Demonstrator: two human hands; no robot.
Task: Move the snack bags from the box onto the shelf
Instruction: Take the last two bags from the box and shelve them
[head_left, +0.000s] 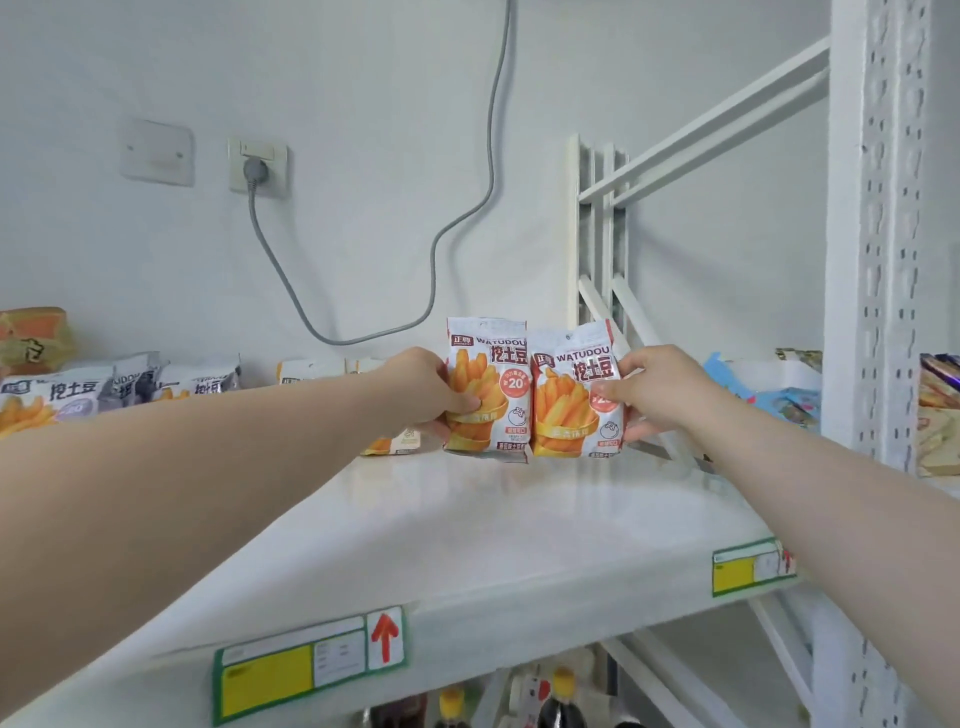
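I am pinching one snack bag (488, 389) in my left hand (423, 389) and another bag (576, 395) in my right hand (654, 395), standing them on the shelf (467, 519); released carelessly, they could topple forward.

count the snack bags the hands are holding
2. The left bag is in the left hand, the right bag in the right hand, upright side by side. Other bags further left lie unheld.

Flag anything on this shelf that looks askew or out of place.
The snack bag in the right hand sits slightly tilted beside the upright bag in the left hand. Further left, other bags lie slumped, not standing.
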